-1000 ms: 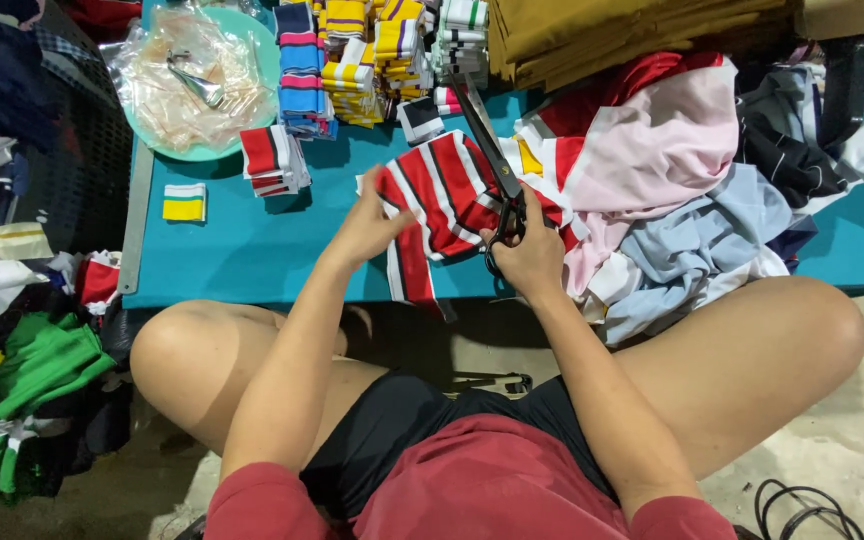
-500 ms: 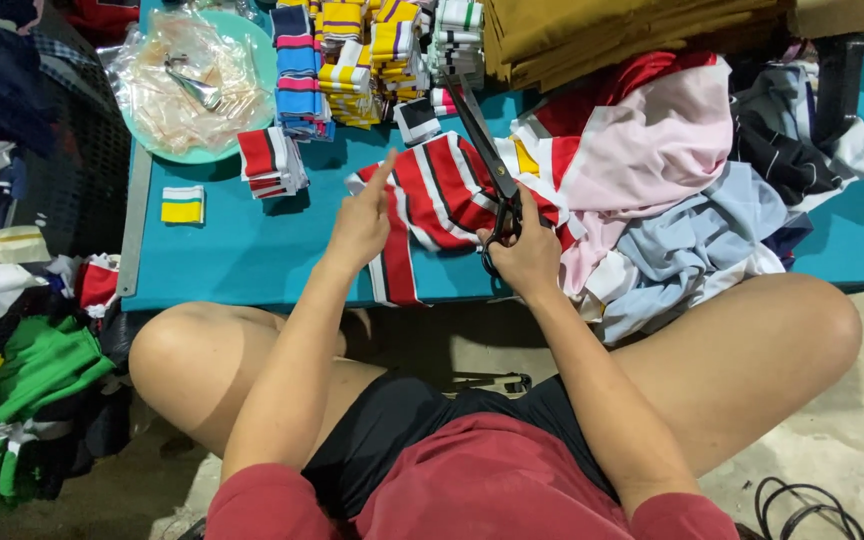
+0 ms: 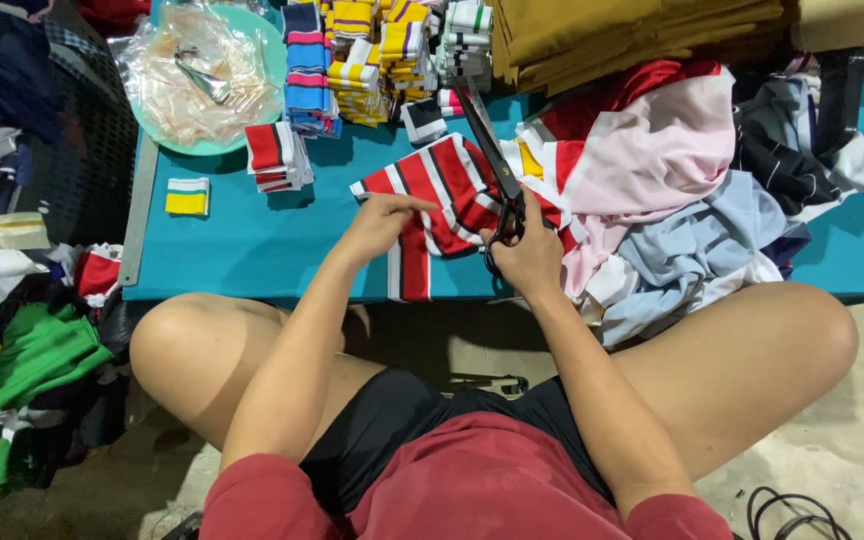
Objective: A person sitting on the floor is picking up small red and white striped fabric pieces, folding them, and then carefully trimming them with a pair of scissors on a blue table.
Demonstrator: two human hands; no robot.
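Observation:
A red, white and black striped fabric piece [image 3: 432,195] lies on the teal table [image 3: 252,250], one end hanging over the near edge. My left hand [image 3: 377,222] presses on its left part with fingers pointing right. My right hand [image 3: 527,255] grips the handles of large black scissors [image 3: 487,150], whose long blades point away from me across the fabric's right side.
Stacks of folded striped collar pieces [image 3: 372,60] stand at the back, with smaller ones [image 3: 274,155] and a yellow one [image 3: 188,196] to the left. A green basin with plastic bags [image 3: 207,75], a metal ruler [image 3: 137,215], and heaped cloth [image 3: 672,190] at right.
The striped fabric has been shifted and spread slightly left. My left hand moved from lifting its edge to lying flat on it. The scissors stay over the fabric's right side.

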